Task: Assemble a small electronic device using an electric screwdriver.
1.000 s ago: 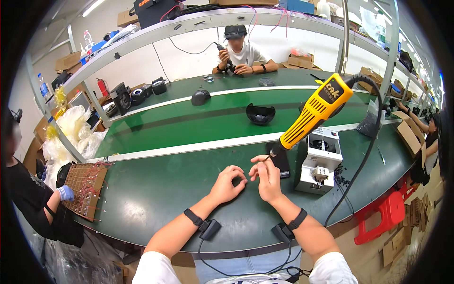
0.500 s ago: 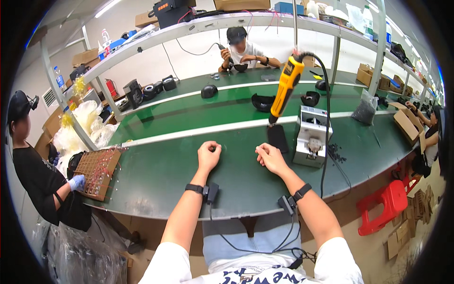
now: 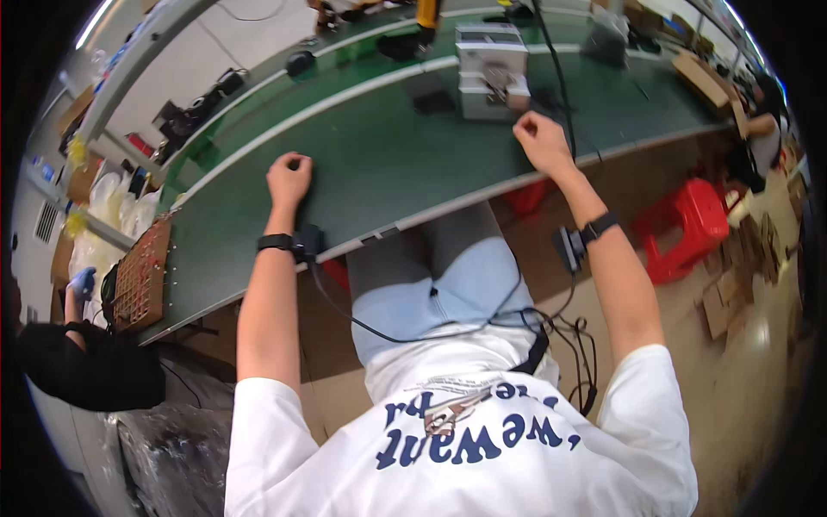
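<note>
My left hand (image 3: 289,178) is held over the green worktable (image 3: 370,146), its fingers curled closed. Whatever may be between the fingertips is too small or hidden to name. My right hand (image 3: 544,145) is beside the front right corner of a grey box-shaped bench machine (image 3: 491,65), thumb and fingers pinched together. What that pinch holds, if anything, I cannot make out. A dark flat pad (image 3: 430,92) lies on the table left of the machine. The lower end of a yellow power screwdriver (image 3: 428,13) shows at the top edge, apart from both hands.
A black cable (image 3: 556,60) hangs down just right of the machine. At the left end stands a divided cardboard box (image 3: 142,276), with a co-worker's gloved hand (image 3: 82,283) near it. Red stools (image 3: 685,228) stand on the floor at right. A clear bag (image 3: 606,39) sits farther back.
The view has tilted down and swung, so the table sits higher in it. My hands have moved farther apart, the right one over to the machine's right front corner. Both stay closed.
</note>
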`<state>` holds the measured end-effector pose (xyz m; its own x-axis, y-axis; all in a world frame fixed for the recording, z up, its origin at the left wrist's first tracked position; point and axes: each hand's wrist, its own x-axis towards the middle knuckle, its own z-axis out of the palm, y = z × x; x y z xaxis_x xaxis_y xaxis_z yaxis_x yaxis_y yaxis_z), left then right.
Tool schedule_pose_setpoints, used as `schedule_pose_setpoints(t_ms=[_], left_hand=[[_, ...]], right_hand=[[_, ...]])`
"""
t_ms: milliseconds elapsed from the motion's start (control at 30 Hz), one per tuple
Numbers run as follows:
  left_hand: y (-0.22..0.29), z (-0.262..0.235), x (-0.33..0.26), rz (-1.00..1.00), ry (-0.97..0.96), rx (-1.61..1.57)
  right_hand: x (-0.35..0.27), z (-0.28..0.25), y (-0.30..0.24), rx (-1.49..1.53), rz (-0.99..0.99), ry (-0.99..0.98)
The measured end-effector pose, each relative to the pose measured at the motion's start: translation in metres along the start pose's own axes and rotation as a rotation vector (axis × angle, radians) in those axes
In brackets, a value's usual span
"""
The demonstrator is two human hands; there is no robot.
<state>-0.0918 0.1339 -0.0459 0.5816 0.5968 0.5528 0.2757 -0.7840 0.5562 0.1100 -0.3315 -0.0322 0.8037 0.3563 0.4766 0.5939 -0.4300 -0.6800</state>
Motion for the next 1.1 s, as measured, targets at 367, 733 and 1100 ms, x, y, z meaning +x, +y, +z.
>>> schedule_pose_setpoints(t_ms=[367,733,1100], left_hand=[[-0.001,-0.028,-0.026,0.026,-0.091,0.052],[0.021,-0.026,-0.024,0.093,-0.190,0.002],[0.097,-0.013,0.047,0.133,-0.717,-0.029]], right_hand=[[-0.029,0.001,-0.002,-0.173,-0.076,0.147],[-0.030,-0.013,-0.016,-0.073,-0.091,0.173],[0.038,0.013,-0.140,0.584,-0.027,0.195]])
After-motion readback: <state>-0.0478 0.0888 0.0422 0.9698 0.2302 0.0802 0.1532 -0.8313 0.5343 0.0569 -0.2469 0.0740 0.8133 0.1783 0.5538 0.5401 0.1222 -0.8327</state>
